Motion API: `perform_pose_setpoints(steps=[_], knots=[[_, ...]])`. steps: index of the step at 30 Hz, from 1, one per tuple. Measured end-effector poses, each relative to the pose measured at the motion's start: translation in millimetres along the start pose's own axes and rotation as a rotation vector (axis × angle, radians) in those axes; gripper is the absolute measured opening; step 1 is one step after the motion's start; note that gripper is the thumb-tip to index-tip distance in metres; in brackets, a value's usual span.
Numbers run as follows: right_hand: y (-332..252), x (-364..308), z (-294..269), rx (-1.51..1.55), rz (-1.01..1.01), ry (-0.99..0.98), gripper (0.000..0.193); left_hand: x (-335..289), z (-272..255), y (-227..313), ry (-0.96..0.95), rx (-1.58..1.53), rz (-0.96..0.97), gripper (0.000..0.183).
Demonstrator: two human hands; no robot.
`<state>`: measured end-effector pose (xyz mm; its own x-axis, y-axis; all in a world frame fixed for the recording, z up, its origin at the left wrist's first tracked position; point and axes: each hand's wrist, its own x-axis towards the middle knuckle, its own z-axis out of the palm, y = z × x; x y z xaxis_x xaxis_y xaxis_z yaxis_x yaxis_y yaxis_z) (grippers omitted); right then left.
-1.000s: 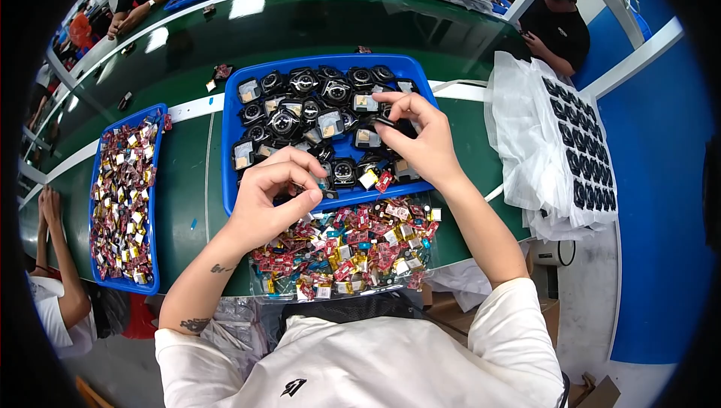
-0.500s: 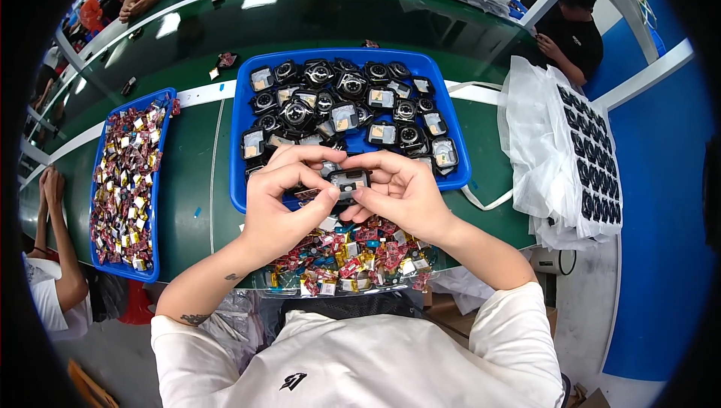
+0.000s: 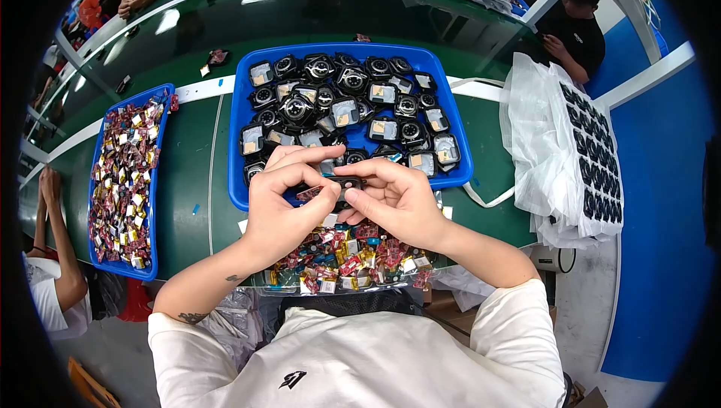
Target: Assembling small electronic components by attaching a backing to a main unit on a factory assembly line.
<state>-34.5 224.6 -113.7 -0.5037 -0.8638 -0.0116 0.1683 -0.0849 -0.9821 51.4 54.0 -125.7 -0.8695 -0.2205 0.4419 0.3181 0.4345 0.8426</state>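
Over the near edge of the large blue tray (image 3: 241, 93), both my hands are closed on one small black watch case (image 3: 348, 185). My right hand (image 3: 390, 194) grips it from the right, thumb on top and fingers beneath. The thumb and index fingertip of my left hand (image 3: 282, 194) pinch at the case's left end. A small red circuit board (image 3: 309, 193) shows between that thumb and the fingers; whether it is joined to the case I cannot tell. Many similar black watch cases (image 3: 297, 110) fill the tray, some with their pale insides up.
A heap of red boards with yellow and white parts (image 3: 353, 261) lies right below my hands. More fill a narrow blue tray (image 3: 155, 205) at left. Stacked sheets of black parts (image 3: 589, 145) stand at right. Across the green table (image 3: 315, 14) are other people.
The watch case has tipped between my fingers, so less of its pale face shows. My right fingers have shifted slightly round it, while the left hand has barely moved.
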Motion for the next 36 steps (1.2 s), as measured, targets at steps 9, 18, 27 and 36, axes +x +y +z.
perform_pose_setpoints(steps=[9,18,27,36], knots=[[5.0,-1.0,-2.7,-0.052,-0.131,0.125,0.021,-4.3,3.6,11.5,0.003,0.179,0.143,0.022],[2.6,-0.5,-8.8,0.059,-0.155,0.181,0.018,-5.8,5.3,11.7,0.104,0.171,0.206,0.016],[3.7,-1.2,-5.2,0.032,-0.207,0.174,0.019,-11.5,2.7,18.9,-0.056,-0.085,-0.081,0.009],[12.6,-1.6,-9.1,-0.239,-0.322,0.099,0.02,-14.1,10.2,11.0,-0.041,-0.267,-0.263,0.012]])
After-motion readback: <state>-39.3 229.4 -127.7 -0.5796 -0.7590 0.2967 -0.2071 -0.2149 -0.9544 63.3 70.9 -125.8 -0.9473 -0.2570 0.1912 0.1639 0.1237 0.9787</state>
